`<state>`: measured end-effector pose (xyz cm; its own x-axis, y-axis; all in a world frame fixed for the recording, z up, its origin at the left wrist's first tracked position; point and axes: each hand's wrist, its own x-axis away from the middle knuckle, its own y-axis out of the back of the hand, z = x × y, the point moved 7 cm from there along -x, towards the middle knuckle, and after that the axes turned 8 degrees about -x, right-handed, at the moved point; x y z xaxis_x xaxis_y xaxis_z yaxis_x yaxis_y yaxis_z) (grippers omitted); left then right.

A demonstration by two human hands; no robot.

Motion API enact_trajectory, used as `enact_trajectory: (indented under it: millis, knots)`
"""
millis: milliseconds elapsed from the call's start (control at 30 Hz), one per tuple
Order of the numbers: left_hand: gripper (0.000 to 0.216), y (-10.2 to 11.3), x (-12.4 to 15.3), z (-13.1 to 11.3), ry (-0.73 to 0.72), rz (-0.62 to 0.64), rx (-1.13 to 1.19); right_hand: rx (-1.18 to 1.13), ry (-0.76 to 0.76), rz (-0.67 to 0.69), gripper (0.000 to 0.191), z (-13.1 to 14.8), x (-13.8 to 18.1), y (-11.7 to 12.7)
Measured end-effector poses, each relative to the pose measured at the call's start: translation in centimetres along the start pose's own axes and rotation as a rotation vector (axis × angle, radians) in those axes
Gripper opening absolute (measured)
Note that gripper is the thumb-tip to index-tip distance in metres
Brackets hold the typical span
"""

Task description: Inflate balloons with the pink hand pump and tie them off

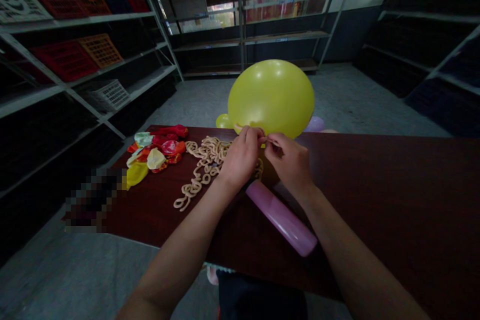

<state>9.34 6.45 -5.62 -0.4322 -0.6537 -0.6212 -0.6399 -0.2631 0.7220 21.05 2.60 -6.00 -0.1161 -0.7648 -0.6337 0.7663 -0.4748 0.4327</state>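
Note:
An inflated yellow balloon rises just beyond my hands, over the table's far edge. At its lower side my left hand is closed, fingertips pinched together. Facing it, my right hand pinches too, thumb against index finger. A short bit of beige cord seems to run between the fingertips, close to the balloon's neck, which the fingers mostly hide. More of this kind lies as a tangled heap of beige cord left of my left hand. Below my wrists rests a pink cylinder, probably a balloon pump.
Uninflated balloons in several colours are piled on the left of the dark red table. A small yellow balloon and a lilac balloon show behind the far edge. Shelves with crates stand left.

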Motion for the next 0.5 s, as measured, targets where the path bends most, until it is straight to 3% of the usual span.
enact_trajectory:
  millis: [200,500]
  knots:
    - [0.014,-0.7,0.2,0.2,-0.010,0.058,0.074,0.223,0.160,0.107,0.018,0.1,0.3,-0.3]
    - [0.016,-0.5,0.1,1.1,0.067,0.007,0.122,0.125,0.137,0.063,0.028,0.7,1.1,-0.7]
